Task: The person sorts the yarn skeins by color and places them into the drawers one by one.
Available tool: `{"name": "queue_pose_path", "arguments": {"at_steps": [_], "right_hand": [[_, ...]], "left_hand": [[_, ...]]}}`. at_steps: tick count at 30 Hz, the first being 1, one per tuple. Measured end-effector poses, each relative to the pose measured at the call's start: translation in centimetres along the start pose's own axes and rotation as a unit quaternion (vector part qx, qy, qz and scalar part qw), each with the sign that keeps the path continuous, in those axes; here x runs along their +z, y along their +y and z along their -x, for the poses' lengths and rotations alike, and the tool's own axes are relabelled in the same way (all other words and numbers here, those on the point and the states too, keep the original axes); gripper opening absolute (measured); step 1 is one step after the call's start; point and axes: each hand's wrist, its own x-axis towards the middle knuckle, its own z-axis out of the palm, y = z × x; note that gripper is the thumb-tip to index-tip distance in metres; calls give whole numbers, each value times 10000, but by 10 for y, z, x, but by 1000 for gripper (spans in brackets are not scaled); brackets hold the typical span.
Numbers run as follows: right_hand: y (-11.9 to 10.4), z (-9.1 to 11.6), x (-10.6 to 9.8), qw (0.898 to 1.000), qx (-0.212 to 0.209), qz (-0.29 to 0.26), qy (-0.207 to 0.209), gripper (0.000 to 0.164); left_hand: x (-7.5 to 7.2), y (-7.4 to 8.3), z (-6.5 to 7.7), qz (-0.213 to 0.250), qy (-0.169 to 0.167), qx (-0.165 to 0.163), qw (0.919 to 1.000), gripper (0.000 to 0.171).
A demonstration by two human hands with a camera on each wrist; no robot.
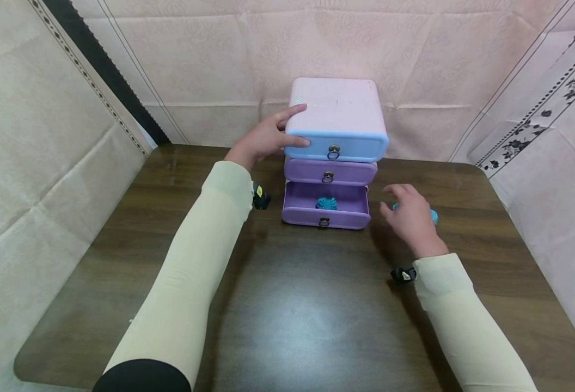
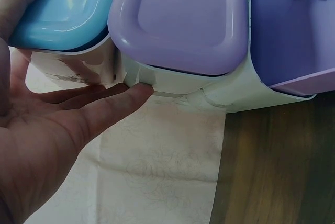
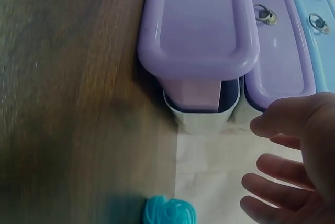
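A small drawer unit [image 1: 336, 109] with a pale top stands at the back of the table. Its bottom purple drawer [image 1: 294, 215] is pulled out, and a teal yarn bundle [image 1: 326, 203] lies inside. My left hand [image 1: 267, 136] holds the unit's upper left corner, thumb on the blue top drawer [image 1: 361, 147] and fingers along the side and top edge. To the right of the unit, my right hand [image 1: 410, 219] hovers with loose, parted fingers and holds nothing. Another teal yarn bundle [image 3: 170, 211] lies on the table near it, partly hidden by that hand in the head view.
The middle purple drawer [image 1: 351, 172] is closed, and each drawer front carries a ring pull. Pale patterned cloth [image 1: 194, 54] hangs behind and on both sides of the brown wooden table [image 1: 287, 305].
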Motion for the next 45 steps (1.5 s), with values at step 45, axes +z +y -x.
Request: {"name": "queue_pose_path", "arguments": {"at_steps": [45], "right_hand": [[44, 1, -10, 9757, 1200, 434, -1780, 62]], "left_hand": [[3, 6, 3, -70, -4, 5, 10000, 86]]}}
